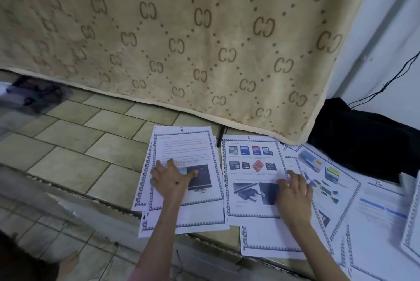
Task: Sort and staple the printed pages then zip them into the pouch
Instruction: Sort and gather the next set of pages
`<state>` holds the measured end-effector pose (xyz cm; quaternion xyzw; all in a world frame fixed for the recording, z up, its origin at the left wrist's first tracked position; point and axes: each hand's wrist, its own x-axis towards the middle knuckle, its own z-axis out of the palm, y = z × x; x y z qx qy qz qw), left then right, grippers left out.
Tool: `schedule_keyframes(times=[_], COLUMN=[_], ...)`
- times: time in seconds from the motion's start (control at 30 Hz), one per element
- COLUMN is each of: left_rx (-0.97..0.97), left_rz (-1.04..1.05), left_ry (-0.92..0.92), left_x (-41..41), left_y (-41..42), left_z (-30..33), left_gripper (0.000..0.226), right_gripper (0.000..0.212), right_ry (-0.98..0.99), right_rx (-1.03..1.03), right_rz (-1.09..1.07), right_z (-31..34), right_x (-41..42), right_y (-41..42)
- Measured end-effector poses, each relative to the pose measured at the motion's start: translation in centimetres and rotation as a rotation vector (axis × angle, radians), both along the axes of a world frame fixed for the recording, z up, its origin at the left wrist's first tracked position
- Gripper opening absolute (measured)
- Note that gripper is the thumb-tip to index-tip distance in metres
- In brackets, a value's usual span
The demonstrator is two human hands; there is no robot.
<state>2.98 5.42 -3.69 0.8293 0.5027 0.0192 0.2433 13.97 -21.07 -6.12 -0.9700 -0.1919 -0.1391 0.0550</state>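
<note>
Printed pages [252,176] lie spread on the tiled floor [75,142] by a hanging blanket [181,37], long axes running away from the person, tops toward the blanket, right-hand sheets skewed. Left hand [171,177] presses flat and open on page 9 [184,151]; right hand [293,192] rests on page 8, fingers blurred, probably open. Risk: loose overlapping sheets sliding under the palms, scrambling the number order.

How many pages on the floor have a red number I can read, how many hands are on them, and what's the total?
Pages with a readable red number: 2, page 9 and page 8
Hands resting on them: 2, the left hand on page 9, the right hand on page 8
Total: 4
Red marks on pages further right are too blurred to read.
</note>
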Motion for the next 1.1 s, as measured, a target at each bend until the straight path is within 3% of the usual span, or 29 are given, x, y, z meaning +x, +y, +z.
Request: schedule_keyframes(times=[0.17, 0.23, 0.33, 0.43, 0.5, 0.57, 0.63, 0.67, 0.73, 0.77, 0.8, 0.83, 0.9, 0.93, 1.0, 1.1], left_rx=[-0.036, -0.066, -0.159, -0.213, -0.337, -0.490, -0.611, -0.689, -0.900, -0.999, -1.081, -1.143, -1.202, -1.198, -0.996, -0.308], left_rz=[0.097, 0.128, 0.254, 0.299, 0.189, 0.096, 0.066, 0.089, 0.170, 0.203, 0.213, 0.206, 0.137, 0.097, 0.042, 0.118], left_ry=[0.043, -0.002, -0.168, -0.333, -0.335, -0.303, -0.351, -0.414, -0.544, -0.608, -0.646, -0.677, -0.676, -0.660, -0.625, -0.447], left_x=[-0.4, -0.4, -0.5, -1.5, -1.9, -1.9, -1.5, -1.2, -0.5, -0.2, 0.3, 0.7, 1.3, 1.3, 1.0, -0.4], left_y=[0.4, 0.9, 2.6, 5.0, 5.9, 6.0, 5.8, 5.4, 4.5, 4.0, 3.2, 2.8, 2.1, 1.7, 1.5, 2.9], left_z=[0.7, 1.4, 1.6, 1.9, 2.6, 3.6, 3.7, 4.0, 5.0, 5.4, 6.3, 6.6, 6.8, 6.8, 5.9, 2.6], left_gripper=[0.109, 0.102, 0.084, 0.020, 0.025, 0.030, 0.064, 0.059, 0.025, 0.020, 0.020, 0.023, 0.039, 0.045, 0.048, 0.043], right_gripper=[0.081, 0.083, 0.066, 0.046, 0.044, 0.059, 0.084, 0.094, 0.115, 0.119, 0.114, 0.095, 0.032, 0.009, 0.014, 0.016], right_ry=[0.402, 0.500, 0.455, 0.393, 0.389, 0.424, 0.702, 0.848, 0.922, 0.951, 1.002, 1.046, 1.024, 0.970, 0.939, 0.991], right_rx=[0.123, 0.054, -0.094, -0.218, -0.160, -0.028, 0.071, 0.111, 0.182, 0.240, 0.360, 0.540, 0.947, 1.091, 1.323, 1.442], right_rz=[0.505, 0.661, 0.684, 0.648, 0.657, 0.704, 0.675, 0.693, 0.756, 0.748, 0.708, 0.608, 0.338, 0.181, -0.045, -0.122], right_z=[1.7, 1.3, -0.2, -0.1, 0.1, 0.3, 1.3, 2.1, 2.7, 2.6, 2.7, 2.4, 1.6, 1.3, 0.2, -0.2], right_x=[-4.2, -5.7, -6.6, -6.9, -7.3, -7.7, -7.9, -8.1, -8.2, -8.2, -8.3, -8.4, -8.6, -8.4, -7.7, -7.4], right_y=[7.3, 9.5, 10.7, 11.1, 11.5, 12.0, 12.2, 12.2, 12.0, 11.8, 11.7, 11.6, 11.5, 11.4, 11.3, 11.3])
